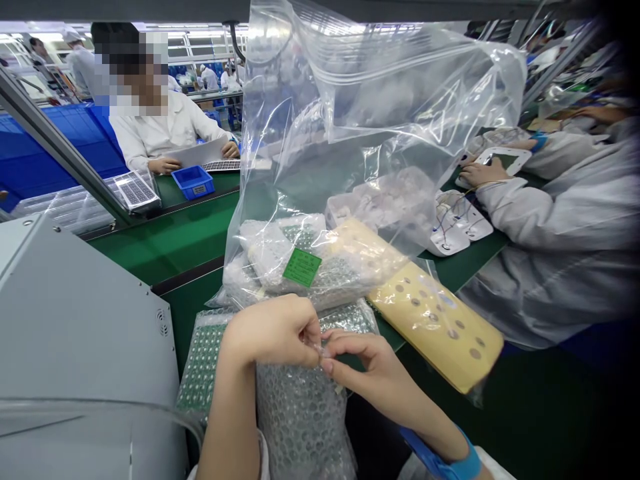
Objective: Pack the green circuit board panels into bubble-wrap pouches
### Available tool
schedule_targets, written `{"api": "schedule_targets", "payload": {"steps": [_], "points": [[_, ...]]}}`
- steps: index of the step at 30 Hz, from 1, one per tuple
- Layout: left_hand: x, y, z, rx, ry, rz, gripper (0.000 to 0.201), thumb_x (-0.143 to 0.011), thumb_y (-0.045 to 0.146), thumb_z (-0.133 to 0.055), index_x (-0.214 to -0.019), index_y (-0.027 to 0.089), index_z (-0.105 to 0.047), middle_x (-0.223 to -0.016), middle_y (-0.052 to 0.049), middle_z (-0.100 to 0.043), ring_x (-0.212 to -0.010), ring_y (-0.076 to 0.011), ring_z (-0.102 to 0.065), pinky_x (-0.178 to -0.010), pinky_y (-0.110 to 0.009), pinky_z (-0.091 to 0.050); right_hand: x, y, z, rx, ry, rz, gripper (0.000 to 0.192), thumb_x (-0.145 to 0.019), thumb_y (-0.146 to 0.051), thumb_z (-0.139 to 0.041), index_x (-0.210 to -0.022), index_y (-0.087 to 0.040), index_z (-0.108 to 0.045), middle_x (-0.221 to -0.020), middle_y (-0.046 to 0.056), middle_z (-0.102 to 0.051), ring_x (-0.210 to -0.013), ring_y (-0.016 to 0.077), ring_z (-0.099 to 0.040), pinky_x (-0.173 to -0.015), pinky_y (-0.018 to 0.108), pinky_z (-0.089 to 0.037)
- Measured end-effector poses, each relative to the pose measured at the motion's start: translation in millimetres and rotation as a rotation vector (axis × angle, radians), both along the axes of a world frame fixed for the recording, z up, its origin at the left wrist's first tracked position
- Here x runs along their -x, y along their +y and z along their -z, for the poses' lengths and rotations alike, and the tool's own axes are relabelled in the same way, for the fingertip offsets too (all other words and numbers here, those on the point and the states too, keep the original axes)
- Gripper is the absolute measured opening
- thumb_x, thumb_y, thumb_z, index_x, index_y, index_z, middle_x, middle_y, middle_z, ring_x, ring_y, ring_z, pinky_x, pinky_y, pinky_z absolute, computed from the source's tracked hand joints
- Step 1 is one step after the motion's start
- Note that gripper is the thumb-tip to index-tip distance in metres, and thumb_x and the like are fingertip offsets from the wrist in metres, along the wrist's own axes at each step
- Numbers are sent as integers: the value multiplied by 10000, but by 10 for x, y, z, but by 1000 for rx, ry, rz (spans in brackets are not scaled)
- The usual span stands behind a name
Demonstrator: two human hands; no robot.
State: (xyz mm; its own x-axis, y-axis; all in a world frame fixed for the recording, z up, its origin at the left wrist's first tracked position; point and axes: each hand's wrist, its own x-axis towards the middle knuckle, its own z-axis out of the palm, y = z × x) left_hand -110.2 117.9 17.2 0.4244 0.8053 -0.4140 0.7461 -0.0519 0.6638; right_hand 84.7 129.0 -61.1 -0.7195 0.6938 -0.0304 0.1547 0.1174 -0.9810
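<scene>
Green matting covers the desk (190,233) across the frame's middle. Above it, at centre, a large clear plastic bag (380,120) stands open, with a yellow perforated panel (435,320) at lower right. Bubble wrap (300,413) lies at bottom centre. Over it, the left hand (273,330) and right hand (367,367) meet, fingertips pinching something tiny that I cannot make out.

Green bench (170,243), blue bin (193,181), bubble-wrap packs (300,407)
</scene>
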Motion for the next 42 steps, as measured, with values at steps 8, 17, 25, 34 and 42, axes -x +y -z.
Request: {"api": "schedule_targets", "payload": {"steps": [8,17,25,34,42], "points": [[48,-18,-14,41,-11,-33,73,-691,222,-616,-653,175,-657,-654,23,-652,-570,-110,-520,-496,-244,-369,-100,69,12,5,-29,-28,227,-875,-338,-658,-710,-185,-684,-731,14,-622,-749,159,-577,-749,296,-462],[50,3,-22,13,-27,-6,326,-723,233,-647,-1036,200,-731,-830,7,-708,-659,-130,-581,-505,-237,-356,-76,91,12,-37,-22,-17,237,-892,-362,-647,-741,-183,-675,-767,13,-633,-771,149,-584,-728,265,-456],[-3,10,5,-33,3,-21,130,-766,273,-678,-816,177,-750,-765,12,-717,-690,-129,-601,-539,-248,-354,-68,96,3,-56,-18,-27,262,-909,-365,-622,-734,-175,-669,-758,11,-625,-751,137,-574,-709,252,-441],[-24,17,23,-54,20,-29,127,-735,259,-691,-790,156,-740,-732,9,-703,-654,-122,-586,-496,-256,-314,-64,61,5,-38,-28,-32,281,-909,-380,-607,-723,-173,-648,-743,13,-588,-751,149,-548,-713,272,-416],[-47,13,-11,-32,14,-18,108,-701,234,-677,-628,163,-642,-561,44,-553,-514,-89,-448,-439,-269,-255,-12,33,-11,-39,-15,-21,299,-902,-362,-596,-672,-171,-610,-709,7,-552,-722,148,-521,-692,278,-394]]}}
